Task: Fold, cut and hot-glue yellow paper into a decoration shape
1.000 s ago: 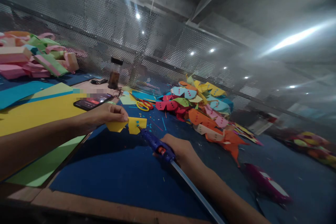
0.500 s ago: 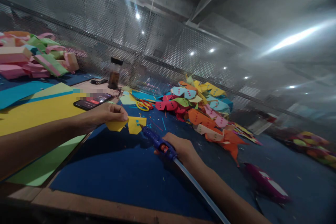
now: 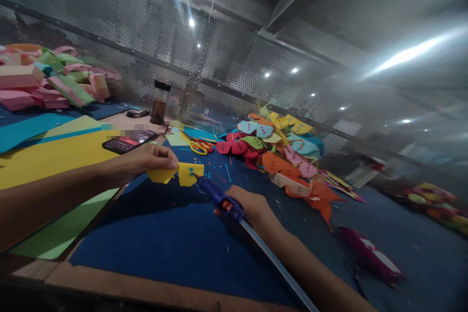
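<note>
My left hand pinches a yellow paper cutout by its upper edge, over the blue work surface. Small blue squares are stuck on the cutout's right part. Wrapped around a blue hot glue gun is my right hand. The gun's nozzle tip meets or nearly meets the cutout beside the blue squares; I cannot tell if they touch. A long translucent glue stick sticks out of the gun's rear toward the lower right.
Yellow-handled scissors, a phone and a dark-lidded jar stand beyond my hands. Colourful paper cutouts are heaped to the right, near a purple object. Coloured sheets and folded paper pieces lie left.
Almost nothing differs. The glue gun's tip and my right hand have shifted very slightly left; my left hand keeps the yellow cutout in place.
</note>
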The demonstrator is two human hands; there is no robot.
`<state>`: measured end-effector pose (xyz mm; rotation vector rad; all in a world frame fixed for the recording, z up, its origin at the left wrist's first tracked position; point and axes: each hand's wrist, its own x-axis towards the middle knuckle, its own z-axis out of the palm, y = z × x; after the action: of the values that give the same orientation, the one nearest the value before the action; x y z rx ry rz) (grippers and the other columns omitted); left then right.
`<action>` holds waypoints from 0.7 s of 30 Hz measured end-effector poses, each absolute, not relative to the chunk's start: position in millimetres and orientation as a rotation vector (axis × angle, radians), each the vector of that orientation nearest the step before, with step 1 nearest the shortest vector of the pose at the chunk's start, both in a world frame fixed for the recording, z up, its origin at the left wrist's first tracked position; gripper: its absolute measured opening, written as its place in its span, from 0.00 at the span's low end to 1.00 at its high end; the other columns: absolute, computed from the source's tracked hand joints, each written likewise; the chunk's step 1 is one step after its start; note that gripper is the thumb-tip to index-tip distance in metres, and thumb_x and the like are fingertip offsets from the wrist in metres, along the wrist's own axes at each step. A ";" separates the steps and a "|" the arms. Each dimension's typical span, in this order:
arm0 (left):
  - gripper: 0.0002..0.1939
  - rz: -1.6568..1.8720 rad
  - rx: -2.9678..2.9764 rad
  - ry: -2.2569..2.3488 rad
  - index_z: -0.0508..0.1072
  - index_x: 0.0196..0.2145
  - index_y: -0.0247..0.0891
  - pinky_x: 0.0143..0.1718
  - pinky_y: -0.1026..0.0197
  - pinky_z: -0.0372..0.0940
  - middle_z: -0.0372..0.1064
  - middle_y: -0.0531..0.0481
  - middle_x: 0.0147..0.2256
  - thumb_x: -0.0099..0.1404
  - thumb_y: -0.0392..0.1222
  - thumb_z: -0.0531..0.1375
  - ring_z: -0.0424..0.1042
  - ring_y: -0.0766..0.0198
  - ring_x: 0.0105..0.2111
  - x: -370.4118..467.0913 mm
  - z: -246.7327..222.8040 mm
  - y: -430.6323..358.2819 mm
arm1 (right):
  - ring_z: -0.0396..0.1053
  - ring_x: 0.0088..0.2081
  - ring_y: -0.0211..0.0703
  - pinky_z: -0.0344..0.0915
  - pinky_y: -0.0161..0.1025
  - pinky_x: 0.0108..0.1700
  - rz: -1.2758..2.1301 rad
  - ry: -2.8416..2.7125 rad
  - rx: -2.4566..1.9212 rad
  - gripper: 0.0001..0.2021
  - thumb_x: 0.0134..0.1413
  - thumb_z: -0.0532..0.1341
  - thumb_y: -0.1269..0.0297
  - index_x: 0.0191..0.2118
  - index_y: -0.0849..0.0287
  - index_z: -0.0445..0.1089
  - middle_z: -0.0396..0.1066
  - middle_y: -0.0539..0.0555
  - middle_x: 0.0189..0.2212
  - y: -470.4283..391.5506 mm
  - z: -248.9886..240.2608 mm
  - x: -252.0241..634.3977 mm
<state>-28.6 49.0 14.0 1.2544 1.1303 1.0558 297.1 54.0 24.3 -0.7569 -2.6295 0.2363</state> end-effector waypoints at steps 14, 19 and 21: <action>0.19 1.026 1.284 1.161 0.78 0.29 0.38 0.23 0.66 0.59 0.75 0.51 0.25 0.49 0.54 0.76 0.70 0.65 0.23 -26.8 17.4 47.1 | 0.75 0.37 0.43 0.65 0.35 0.38 0.219 -2.632 -0.721 0.03 0.64 0.63 0.64 0.42 0.55 0.73 0.77 0.52 0.37 55.3 21.8 297.4; 0.20 1.033 1.280 1.148 0.78 0.28 0.38 0.23 0.67 0.60 0.74 0.51 0.24 0.48 0.54 0.77 0.71 0.65 0.23 -26.7 16.9 46.6 | 0.75 0.36 0.43 0.64 0.35 0.38 0.206 -2.637 -0.728 0.03 0.64 0.64 0.65 0.42 0.56 0.74 0.77 0.52 0.37 53.9 23.0 296.8; 0.20 1.042 1.275 1.142 0.78 0.28 0.38 0.24 0.67 0.61 0.74 0.52 0.24 0.48 0.54 0.77 0.71 0.65 0.24 -27.8 15.6 47.4 | 0.75 0.36 0.43 0.65 0.35 0.38 0.216 -2.626 -0.724 0.04 0.66 0.63 0.64 0.41 0.56 0.74 0.78 0.52 0.37 52.3 24.4 295.7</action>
<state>-27.8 47.4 15.6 1.2751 1.1418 1.0422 295.7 52.3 24.4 -0.7240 -2.6260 0.2163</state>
